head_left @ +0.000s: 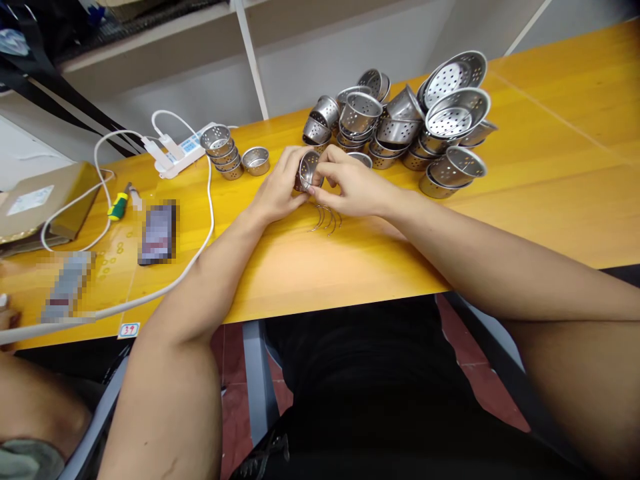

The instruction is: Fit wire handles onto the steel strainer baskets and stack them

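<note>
A small perforated metal cup is tilted between my two hands above the yellow table. My left hand is wrapped round its left side. At the cup's right rim, the fingers of my right hand are pinched together; whatever they grip is too small to make out. Several thin curved wires lie on the table just below my hands. Behind and to the right stand stacks of perforated metal cups. To the left of my hands are a shorter stack and a single cup.
On the yellow table at the left are a power strip with white cables, a blurred phone, a green-yellow screwdriver and a cardboard box. Another person's leg shows at the lower left.
</note>
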The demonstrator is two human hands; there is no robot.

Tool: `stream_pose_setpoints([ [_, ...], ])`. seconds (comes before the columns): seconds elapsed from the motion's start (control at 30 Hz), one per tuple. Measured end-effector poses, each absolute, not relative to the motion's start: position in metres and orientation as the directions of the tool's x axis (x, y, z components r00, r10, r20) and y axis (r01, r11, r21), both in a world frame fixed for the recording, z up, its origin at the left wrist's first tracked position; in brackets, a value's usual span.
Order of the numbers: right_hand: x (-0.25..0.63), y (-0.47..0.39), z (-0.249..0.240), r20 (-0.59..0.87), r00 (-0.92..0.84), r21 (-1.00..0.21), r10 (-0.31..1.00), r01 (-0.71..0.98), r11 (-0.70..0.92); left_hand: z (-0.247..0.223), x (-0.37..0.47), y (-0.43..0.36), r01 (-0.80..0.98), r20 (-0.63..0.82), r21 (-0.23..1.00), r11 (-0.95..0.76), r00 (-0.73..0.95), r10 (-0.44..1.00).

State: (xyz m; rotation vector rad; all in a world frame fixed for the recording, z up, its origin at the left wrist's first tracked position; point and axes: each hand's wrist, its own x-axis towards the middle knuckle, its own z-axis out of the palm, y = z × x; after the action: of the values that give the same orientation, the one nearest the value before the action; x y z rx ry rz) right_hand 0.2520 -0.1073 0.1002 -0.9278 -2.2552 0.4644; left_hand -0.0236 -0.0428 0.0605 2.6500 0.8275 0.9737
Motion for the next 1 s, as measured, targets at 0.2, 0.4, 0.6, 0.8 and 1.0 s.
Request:
stream_pose_setpoints([
  [0.2, 0.247, -0.104, 0.099, 0.412, -0.393, -0.644, 0.822, 0.513, 0.568, 0.067, -0.024, -0.047, 0.499, 0.502, 0.36, -0.788, 0.609, 0.614],
  [0.4, 0.247, -0.104, 0.105, 0.388, -0.419, -0.688, 0.821, 0.461, 0.561, 0.068, -0.025, -0.043, 0.482, 0.524, 0.288, -0.827, 0.644, 0.558],
  [0.6, 0.252, -0.097, 0.105, 0.445, -0.467, -0.607, 0.764, 0.47, 0.641, 0.065, -0.027, -0.04, 0.448, 0.539, 0.285, -0.848, 0.656, 0.528],
  [0.8, 0.253, -0.094, 0.103, 0.453, -0.453, -0.626, 0.768, 0.451, 0.636, 0.071, -0.028, -0.041, 0.458, 0.539, 0.279, -0.844, 0.652, 0.532],
  [1.0, 0.254, -0.091, 0.103, 0.432, -0.46, -0.706, 0.775, 0.363, 0.609, 0.078, -0.031, -0.046, 0.533, 0.535, 0.309, -0.788, 0.588, 0.607],
])
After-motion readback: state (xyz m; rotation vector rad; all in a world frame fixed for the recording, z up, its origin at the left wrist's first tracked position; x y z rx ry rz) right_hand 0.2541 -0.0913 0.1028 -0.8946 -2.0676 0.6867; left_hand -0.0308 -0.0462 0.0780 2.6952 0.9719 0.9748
